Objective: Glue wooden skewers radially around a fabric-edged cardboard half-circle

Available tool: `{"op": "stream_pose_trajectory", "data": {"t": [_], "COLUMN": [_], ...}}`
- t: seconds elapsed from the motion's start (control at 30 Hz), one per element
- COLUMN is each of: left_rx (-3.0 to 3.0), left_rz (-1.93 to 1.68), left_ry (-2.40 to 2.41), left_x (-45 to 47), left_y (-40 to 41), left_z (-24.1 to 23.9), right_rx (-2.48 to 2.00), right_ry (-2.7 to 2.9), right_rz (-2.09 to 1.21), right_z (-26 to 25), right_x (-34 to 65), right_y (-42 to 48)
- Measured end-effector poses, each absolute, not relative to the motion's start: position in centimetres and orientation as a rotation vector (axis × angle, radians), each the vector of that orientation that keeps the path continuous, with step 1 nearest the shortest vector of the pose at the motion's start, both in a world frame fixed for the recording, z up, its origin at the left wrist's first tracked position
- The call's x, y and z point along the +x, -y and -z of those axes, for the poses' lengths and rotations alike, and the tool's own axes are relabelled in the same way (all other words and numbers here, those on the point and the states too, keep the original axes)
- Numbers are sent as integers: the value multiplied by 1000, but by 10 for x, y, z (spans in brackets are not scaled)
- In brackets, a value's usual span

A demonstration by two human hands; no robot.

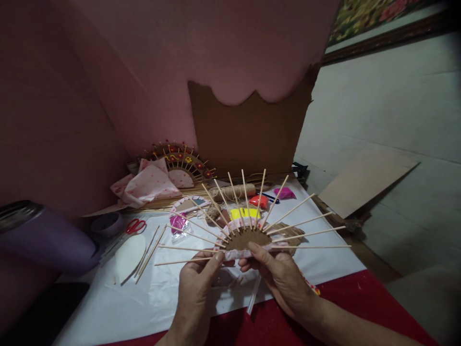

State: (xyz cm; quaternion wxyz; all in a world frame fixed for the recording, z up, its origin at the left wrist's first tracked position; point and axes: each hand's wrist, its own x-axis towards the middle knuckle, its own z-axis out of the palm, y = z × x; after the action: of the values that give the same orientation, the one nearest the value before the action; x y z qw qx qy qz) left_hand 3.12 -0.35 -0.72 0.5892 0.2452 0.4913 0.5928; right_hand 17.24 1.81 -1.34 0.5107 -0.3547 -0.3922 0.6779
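Observation:
Both my hands hold up a half-round cardboard piece (pixel 248 239) edged in pale pink cloth, with several thin wooden sticks (pixel 244 192) fanning out from its curved side. My left hand (pixel 197 288) pinches the lower left corner, thumb on top, near the lowest stick. My right hand (pixel 283 276) grips the straight lower edge right of the middle, with its thumb on the cardboard. Below the piece, a clear glue stick (pixel 254 295) lies on the white sheet. How the sticks are fixed underneath is hidden.
On the white sheet (pixel 162 293) lie red scissors (pixel 136 226), a white oval cutout (pixel 130 257), loose sticks (pixel 150 254), a twine roll (pixel 234 191) and yellow (pixel 245 213), red and magenta packets. A decorated fan (pixel 180 158) and pink cloth (pixel 147 182) sit behind; a purple container (pixel 46 238) stands left.

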Motion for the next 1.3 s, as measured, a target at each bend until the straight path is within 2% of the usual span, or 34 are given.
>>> {"op": "stream_pose_trajectory", "data": {"t": [0.67, 1.03, 1.3], "left_rx": [526, 543, 640], "left_rz": [-1453, -1466, -1502], "left_ry": [-1064, -1191, -1269], "left_x": [25, 25, 27], "left_y": [1, -1, 5], "left_z": [8, 21, 9], "right_rx": [-729, -747, -703], "right_ry": [941, 961, 962], "right_rz": [-1723, -1734, -1774], "right_z": [10, 13, 5], "right_x": [171, 172, 173], "right_y": [-17, -17, -16]}}
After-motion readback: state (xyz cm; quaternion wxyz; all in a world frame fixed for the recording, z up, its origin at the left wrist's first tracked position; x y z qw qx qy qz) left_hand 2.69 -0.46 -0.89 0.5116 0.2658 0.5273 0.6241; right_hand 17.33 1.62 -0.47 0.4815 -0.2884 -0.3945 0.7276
